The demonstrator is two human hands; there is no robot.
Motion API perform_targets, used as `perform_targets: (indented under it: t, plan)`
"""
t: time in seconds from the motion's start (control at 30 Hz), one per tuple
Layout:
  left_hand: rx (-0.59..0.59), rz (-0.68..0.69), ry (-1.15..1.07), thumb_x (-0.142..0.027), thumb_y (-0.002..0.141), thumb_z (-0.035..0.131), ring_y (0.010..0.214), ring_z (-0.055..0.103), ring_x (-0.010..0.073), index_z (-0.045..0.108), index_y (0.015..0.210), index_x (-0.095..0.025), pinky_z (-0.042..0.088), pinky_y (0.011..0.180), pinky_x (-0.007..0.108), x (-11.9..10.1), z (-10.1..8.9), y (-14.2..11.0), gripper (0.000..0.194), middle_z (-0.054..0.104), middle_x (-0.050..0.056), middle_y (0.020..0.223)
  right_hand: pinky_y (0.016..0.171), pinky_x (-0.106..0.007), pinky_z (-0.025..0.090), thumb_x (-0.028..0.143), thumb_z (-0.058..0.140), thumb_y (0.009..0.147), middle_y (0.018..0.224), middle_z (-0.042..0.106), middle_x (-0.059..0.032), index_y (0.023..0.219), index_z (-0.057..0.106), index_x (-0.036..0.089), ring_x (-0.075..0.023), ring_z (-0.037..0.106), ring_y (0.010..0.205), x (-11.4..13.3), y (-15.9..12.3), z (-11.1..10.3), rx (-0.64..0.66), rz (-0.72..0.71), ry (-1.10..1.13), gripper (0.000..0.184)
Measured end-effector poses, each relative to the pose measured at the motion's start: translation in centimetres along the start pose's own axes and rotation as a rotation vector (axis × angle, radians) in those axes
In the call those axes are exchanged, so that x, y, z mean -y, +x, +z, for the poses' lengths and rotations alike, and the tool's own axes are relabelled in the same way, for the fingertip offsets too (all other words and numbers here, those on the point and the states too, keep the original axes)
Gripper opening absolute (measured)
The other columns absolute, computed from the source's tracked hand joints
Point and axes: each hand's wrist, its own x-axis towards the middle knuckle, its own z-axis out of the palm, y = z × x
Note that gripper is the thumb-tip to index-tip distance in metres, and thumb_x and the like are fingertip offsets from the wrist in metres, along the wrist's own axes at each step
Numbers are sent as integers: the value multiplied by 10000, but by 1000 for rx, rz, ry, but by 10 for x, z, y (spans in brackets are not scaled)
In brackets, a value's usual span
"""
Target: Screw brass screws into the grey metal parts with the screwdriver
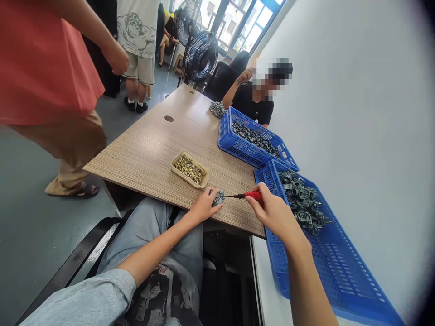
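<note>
My left hand point(204, 206) is closed round a small grey-green moulded part point(219, 198) near the table's front edge. In my right hand point(267, 208) is a screwdriver with a red handle point(253, 195). Its dark shaft points left, and the tip meets the part; whether it sits in a screw is too small to tell. Just beyond my left hand stands a cream tray point(175, 170) filled with brass-coloured screws point(190, 170). To the right of my right hand, a blue crate point(343, 271) holds a heap of similar grey-green parts point(304, 199).
Another blue crate point(226, 136) full of dark parts point(256, 139) stands farther back on the wooden table point(146, 140). Behind it sits a person in black point(253, 104), beside a small pile of parts point(217, 109). A person in a red shirt point(44, 68) is close on the left. Fans point(201, 56) stand beyond.
</note>
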Motion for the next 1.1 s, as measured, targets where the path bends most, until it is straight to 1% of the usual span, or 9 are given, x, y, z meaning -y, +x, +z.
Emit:
perform_targets:
  t: [0.1,0.2,0.27,0.43,0.63,0.8,0.87,1.0,1.1]
  plan:
    - [3,0,5,-390,915,668,1141,609,270,463,1423,-258,524,1007,408,0,0,0,564,524,92,1261,579,-283,338,508,432,1006,781,660,-17,1039,454,269,-238,626,664,2,0,-1,-13,38,-28,241]
    - [7,-3,3,-393,916,666,1140,610,270,464,1424,-260,524,1008,411,0,0,0,562,522,93,1265,632,-283,399,437,437,1012,927,697,-28,1146,436,278,-222,659,748,2,-1,-2,19,-52,128,208]
    - [6,-4,1,-393,918,664,1147,608,269,466,1420,-268,519,1016,411,1,0,0,554,522,90,1264,651,-286,414,419,423,1018,961,702,-39,1128,429,272,-221,669,776,1,-1,-2,35,-65,161,184]
    - [5,0,-3,-390,916,664,1144,608,270,471,1415,-262,519,1016,413,1,1,0,550,520,92,1257,582,-301,347,527,389,1019,795,679,-59,997,435,252,-271,656,694,1,0,0,3,105,-71,279]
    - [0,0,-18,-390,912,669,1135,609,265,478,1413,-275,517,1014,412,1,0,0,548,522,88,1251,652,-290,410,438,412,1024,929,696,-39,1130,417,272,-226,666,746,-3,0,0,39,-50,142,197]
    - [1,-1,-14,-393,910,675,1142,608,270,479,1412,-255,517,1020,415,1,0,0,556,525,95,1250,578,-290,335,503,381,1026,780,671,-65,1032,443,247,-271,656,693,3,0,-1,9,96,-119,263]
    - [6,-2,-12,-388,911,674,1152,606,271,477,1415,-255,512,1030,419,2,0,0,558,522,97,1258,582,-293,349,495,385,1024,798,677,-63,1045,446,249,-261,654,694,3,-1,-2,24,71,-88,254]
    - [5,-5,-14,-385,907,678,1161,604,271,478,1416,-268,507,1038,426,3,1,0,560,521,93,1266,684,-312,437,412,398,1018,998,694,-64,1110,428,266,-231,664,813,1,-3,-3,48,-91,140,175]
    - [-3,-3,-16,-382,905,680,1158,604,270,474,1419,-270,506,1038,428,3,2,0,564,520,92,1266,664,-310,423,416,389,1019,936,693,-64,1064,424,260,-246,669,797,2,-3,-3,44,-54,98,167]
